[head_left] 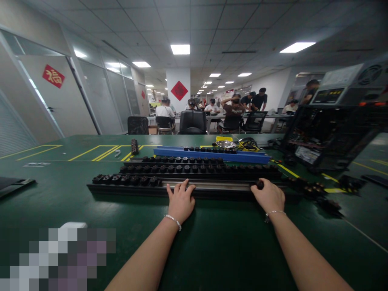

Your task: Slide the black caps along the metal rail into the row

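Observation:
My left hand (181, 204) rests with fingers spread on the bare stretch of the nearest black rail (212, 194), close to its middle. Further right, my right hand (270, 197) is closed, thumb and fingers pinching a small black part (260, 184) at the rail. A row of several dark, knobbed parts (130, 180) fills the left end of this rail. Right behind it lies a second black rail with similar parts (206, 169) along its length. The exact kind of these parts is too small to tell.
A blue rail (163, 152) with black parts lies farther back. At the right stand an open-sided machine (315, 133) and loose black parts (327, 204). A metal dish (226, 144) and a short strip of parts (134, 146) sit on the green table (75, 190).

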### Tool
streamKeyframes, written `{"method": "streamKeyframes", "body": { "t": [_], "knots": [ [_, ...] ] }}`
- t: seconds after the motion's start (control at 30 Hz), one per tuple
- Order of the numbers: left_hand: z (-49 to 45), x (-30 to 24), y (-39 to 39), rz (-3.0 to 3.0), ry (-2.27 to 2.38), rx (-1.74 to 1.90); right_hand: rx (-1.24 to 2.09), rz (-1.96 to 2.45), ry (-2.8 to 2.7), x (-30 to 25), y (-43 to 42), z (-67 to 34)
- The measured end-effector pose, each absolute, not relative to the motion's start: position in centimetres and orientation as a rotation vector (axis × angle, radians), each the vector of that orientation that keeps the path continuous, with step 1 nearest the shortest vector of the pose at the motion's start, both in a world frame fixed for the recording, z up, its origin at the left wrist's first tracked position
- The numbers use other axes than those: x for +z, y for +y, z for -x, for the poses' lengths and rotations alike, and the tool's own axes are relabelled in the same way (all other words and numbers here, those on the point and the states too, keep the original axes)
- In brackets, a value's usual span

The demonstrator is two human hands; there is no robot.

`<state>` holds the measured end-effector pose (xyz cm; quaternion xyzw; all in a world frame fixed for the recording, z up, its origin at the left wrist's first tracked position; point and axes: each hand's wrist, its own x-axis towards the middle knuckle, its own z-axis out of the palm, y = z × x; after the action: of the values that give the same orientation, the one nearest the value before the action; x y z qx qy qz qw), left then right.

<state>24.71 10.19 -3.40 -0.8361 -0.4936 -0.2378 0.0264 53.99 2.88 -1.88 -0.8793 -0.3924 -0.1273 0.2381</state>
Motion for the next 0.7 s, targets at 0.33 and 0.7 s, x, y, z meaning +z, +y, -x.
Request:
{"method": "streamKeyframes", "body": {
  "t": [0.33,0.7],
  "knots": [
    [-24.67,-3.68,10.32,2.572,-1.512,-0.751,-0.332,2.430,-1.063,-1.82,2.82,-54.16],
    [-24.69,-3.35,10.19,2.584,-1.532,-0.710,-0.370,2.407,-1.087,-1.94,2.51,-54.74]
  ]
}}
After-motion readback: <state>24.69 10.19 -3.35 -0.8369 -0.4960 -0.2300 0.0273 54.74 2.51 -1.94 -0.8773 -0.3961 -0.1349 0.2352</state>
